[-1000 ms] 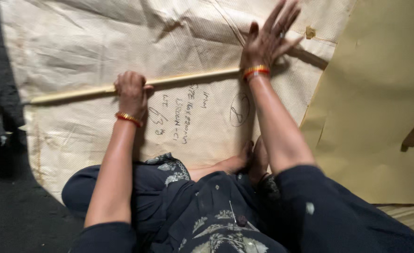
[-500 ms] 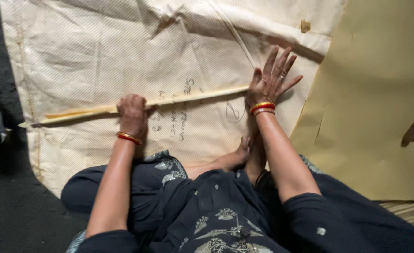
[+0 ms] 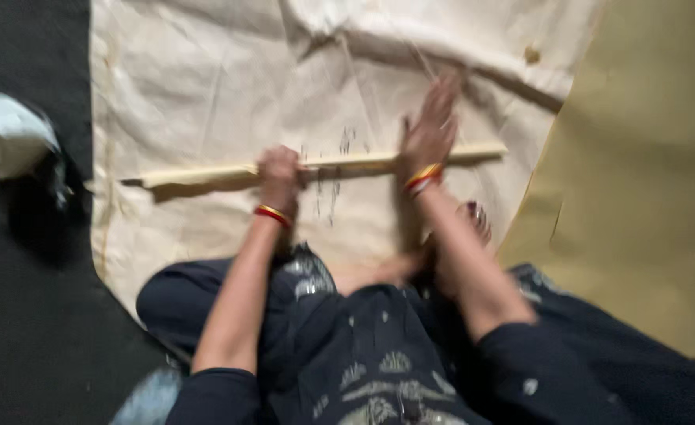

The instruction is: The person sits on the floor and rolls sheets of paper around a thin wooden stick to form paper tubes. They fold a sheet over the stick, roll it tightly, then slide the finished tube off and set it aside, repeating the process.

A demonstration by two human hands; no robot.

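A long pale wooden stick (image 3: 206, 173) lies across a cream cloth sheet (image 3: 206, 86) spread on the floor. My left hand (image 3: 278, 175) is closed around the stick near its middle. My right hand (image 3: 430, 130) lies flat with fingers stretched forward, pressing on the stick and the cloth farther right. Both wrists carry red and gold bangles. Dark handwriting marks the cloth between my hands. The picture is blurred by motion.
My crossed legs in dark patterned clothing (image 3: 379, 354) fill the bottom, with a bare foot (image 3: 465, 228) on the cloth. A tan sheet (image 3: 646, 157) lies to the right. A dark floor (image 3: 25, 315) and a pale bundle (image 3: 5, 138) are on the left.
The stick has slid toward me and leveled. My right hand moved from the cloth's upper right onto the stick's line, fingers drawn closer together. My left hand kept its grip.
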